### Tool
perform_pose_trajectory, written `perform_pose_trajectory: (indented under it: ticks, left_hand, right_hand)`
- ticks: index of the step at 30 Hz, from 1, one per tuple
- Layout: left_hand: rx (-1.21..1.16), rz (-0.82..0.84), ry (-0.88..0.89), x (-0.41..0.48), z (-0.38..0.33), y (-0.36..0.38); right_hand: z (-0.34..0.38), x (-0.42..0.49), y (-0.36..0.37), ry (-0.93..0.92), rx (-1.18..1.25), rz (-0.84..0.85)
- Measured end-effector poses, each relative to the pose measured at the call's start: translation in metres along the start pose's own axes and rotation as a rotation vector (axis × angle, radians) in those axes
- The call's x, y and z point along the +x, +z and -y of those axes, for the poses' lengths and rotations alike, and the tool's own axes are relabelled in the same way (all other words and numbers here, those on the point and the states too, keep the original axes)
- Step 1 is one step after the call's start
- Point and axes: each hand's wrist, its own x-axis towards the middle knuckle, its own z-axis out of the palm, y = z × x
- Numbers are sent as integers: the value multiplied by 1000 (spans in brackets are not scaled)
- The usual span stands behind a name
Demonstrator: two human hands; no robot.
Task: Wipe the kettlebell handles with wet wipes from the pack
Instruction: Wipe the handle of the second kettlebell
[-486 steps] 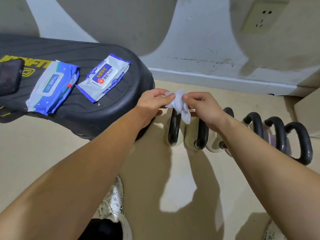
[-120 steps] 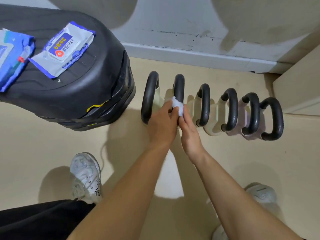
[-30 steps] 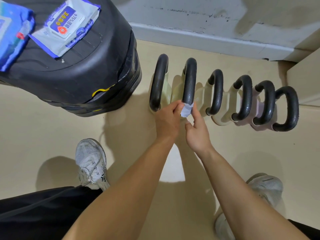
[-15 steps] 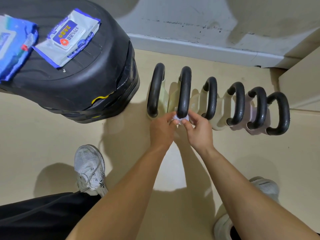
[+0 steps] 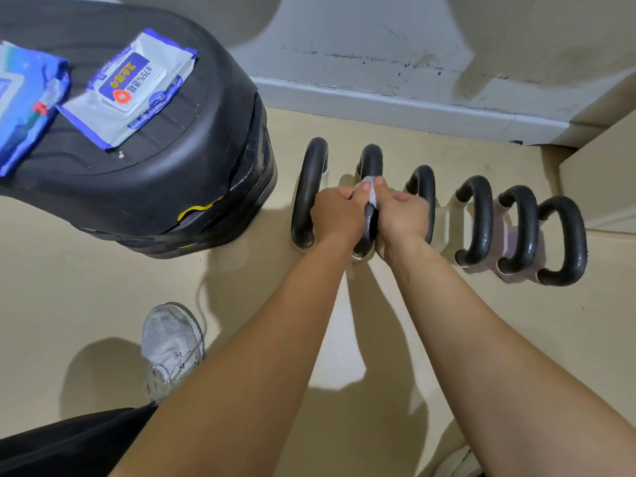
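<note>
Several kettlebells with black handles stand in a row on the floor by the wall. My left hand (image 5: pixel 339 213) and my right hand (image 5: pixel 399 211) both pinch a small white wet wipe (image 5: pixel 370 191) wrapped over the second handle from the left (image 5: pixel 371 160), about mid-height on its near side. The first handle (image 5: pixel 308 187) stands just left of my left hand. A white and blue wipe pack (image 5: pixel 132 86) lies shut on a black step platform (image 5: pixel 165 173) at the upper left.
A second, bluer wipe pack (image 5: pixel 24 101) lies at the platform's left edge. Further handles (image 5: pixel 478 222) run right toward a beige cabinet side (image 5: pixel 605 173). My left shoe (image 5: pixel 170 342) is on the beige floor below the platform. A grey wall skirting (image 5: pixel 413 108) runs behind.
Both hands have slid the wipe up from the base of the second handle to around its middle, and the grip has tightened around the bar.
</note>
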Motion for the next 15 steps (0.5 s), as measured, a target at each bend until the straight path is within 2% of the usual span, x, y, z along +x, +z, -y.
perform_pose_trajectory:
  ticks: [6,9,15]
  left_hand:
    - [24,-70,57,-27,11,-4]
    - [-9,-70,61,-39,24,-5]
    - [-53,-125,87,-28,14,-2]
  right_hand:
    - [-9,-24,0,-36,-83,-30]
    - [-34,-44,-9,-135,-98,-16]
    - [-41,-62,-29,-222,122,25]
